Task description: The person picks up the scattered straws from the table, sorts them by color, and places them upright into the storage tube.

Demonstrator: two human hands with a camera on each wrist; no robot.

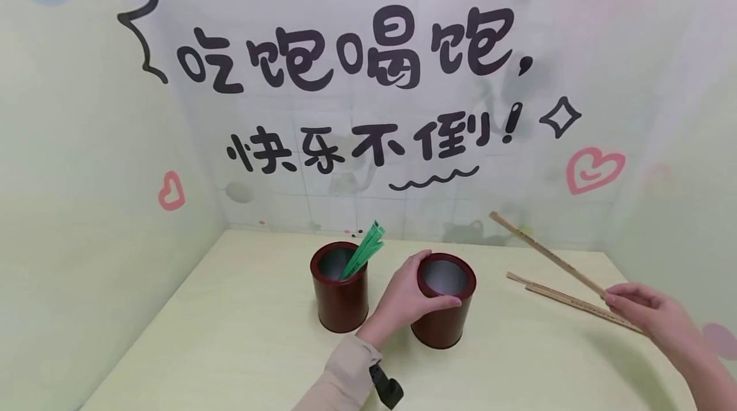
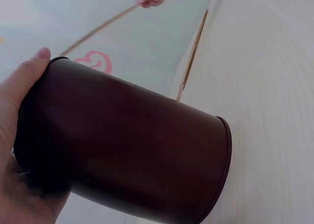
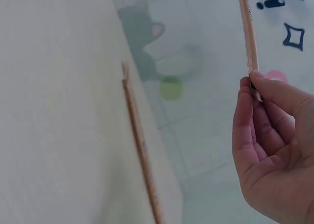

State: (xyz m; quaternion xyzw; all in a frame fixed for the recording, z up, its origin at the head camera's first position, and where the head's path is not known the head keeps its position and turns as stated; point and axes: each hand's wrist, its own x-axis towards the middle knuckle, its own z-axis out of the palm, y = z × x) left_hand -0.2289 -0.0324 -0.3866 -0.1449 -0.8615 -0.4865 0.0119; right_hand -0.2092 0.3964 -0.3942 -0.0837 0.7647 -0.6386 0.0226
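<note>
My left hand (image 1: pixel 400 299) grips a dark red cylindrical canister (image 1: pixel 440 328) near its top, thumb across the front of the rim. The canister stands upright, and its grey inside shows through the round opening. Off to the right, my right hand (image 1: pixel 662 315) pinches the near end of a long thin brown paper-wrapped stick (image 1: pixel 547 254) with printed marks. That stick is raised above the table, its far end pointing up and left. In the right wrist view, thumb and fingertips meet on the wrapper (image 3: pixel 249 33). Below it, more brown wrapped sticks (image 1: pixel 576 301) lie on the table.
A second dark red canister (image 1: pixel 342 302) stands left of the first, holding several green wrapped sticks (image 1: pixel 363 252) that lean right. The pale wood table (image 1: pixel 230 334) is enclosed by a printed back wall (image 1: pixel 345 206) and side walls. A black strap (image 1: pixel 384 385) circles the left wrist.
</note>
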